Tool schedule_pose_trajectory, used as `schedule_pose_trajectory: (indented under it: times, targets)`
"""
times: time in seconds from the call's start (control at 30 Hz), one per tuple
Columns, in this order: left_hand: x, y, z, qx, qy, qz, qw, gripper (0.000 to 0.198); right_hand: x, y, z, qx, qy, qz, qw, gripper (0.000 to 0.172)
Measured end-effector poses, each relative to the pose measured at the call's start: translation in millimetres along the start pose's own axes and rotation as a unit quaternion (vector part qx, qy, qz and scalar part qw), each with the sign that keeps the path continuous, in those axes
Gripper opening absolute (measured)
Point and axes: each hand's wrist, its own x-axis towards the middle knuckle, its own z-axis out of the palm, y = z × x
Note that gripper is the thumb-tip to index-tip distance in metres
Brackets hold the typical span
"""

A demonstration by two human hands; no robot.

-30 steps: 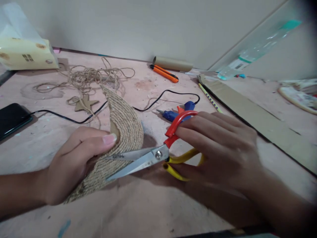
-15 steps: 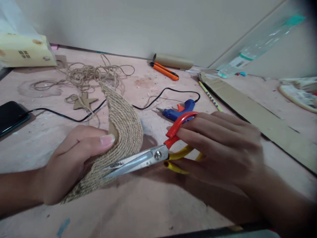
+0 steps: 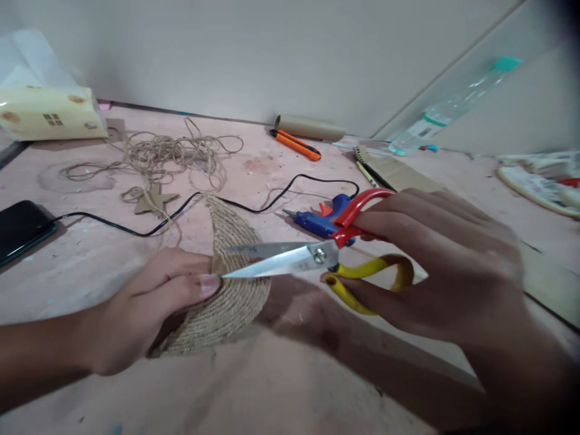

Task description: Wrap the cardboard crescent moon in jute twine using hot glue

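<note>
My left hand (image 3: 154, 302) grips the inner edge of a crescent (image 3: 247, 290) covered in rows of jute twine, thumb on top. A bit of bare cardboard shows beside the thumb. In my right hand (image 3: 435, 260) is a pair of scissors (image 3: 299, 257) with one red and one yellow handle. Its blades are slightly parted and lie over the crescent, their tips pointing left close to my left thumb. Behind the scissors lies a blue glue gun (image 3: 317, 222), partly covered by the red handle.
Loose twine (image 3: 167, 154) lies tangled at the back, near a cardboard star (image 3: 155, 199). A black cord (image 3: 113, 226) crosses the table. Also there are a tissue pack (image 3: 49, 115), an orange cutter (image 3: 296, 145), a cardboard tube (image 3: 310, 128), a bottle (image 3: 453, 109) and a dark device (image 3: 22, 229).
The scissors have moved up and right across the crescent, and their blades have parted wider. The crescent has turned and its upper tip has lowered. The view has shifted slightly.
</note>
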Motion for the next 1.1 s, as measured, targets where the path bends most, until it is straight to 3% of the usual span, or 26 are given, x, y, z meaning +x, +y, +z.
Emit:
schedule_pose_trajectory:
  times: [0.07, 0.2, 0.3, 0.43, 0.53, 0.77, 0.97, 1.1]
  targets:
    - [-3, -3, 1.2, -0.029, 0.010, -0.012, 0.999, 0.026, 1, 1, -2, 0.000, -0.011, 0.009, 1.000, 0.026]
    - [-5, -2, 3.0, -0.106, -0.131, -0.098, 0.981, 0.046, 1, 1, -5, 0.013, -0.027, 0.019, 0.999, 0.025]
    - [-4, -1, 0.2, -0.140, -0.187, -0.122, 0.965, 0.052, 1, -1, -5, 0.018, -0.049, 0.012, 0.999, 0.024]
    - [-1, -3, -4.9, -0.187, -0.220, -0.083, 0.954, 0.044, 1, -2, -4, 0.002, -0.062, -0.002, 0.998, 0.026]
    - [2, 0, -4.6, -0.140, -0.237, -0.061, 0.959, 0.037, 1, -2, -2, -0.007, -0.056, -0.015, 0.998, 0.027]
    - [8, 12, -2.6, -0.069, -0.240, -0.088, 0.964, 0.018, 0, 1, -1, -0.037, -0.048, -0.028, 0.998, 0.026]
    - [13, 23, -14.1, -0.017, -0.268, -0.186, 0.945, 0.040, -2, 4, -3, -0.053, -0.054, -0.055, 0.996, 0.030]
    - [16, 34, -23.7, -0.008, -0.310, -0.181, 0.933, 0.037, -2, 0, -3, -0.047, -0.068, -0.061, 0.995, 0.028]
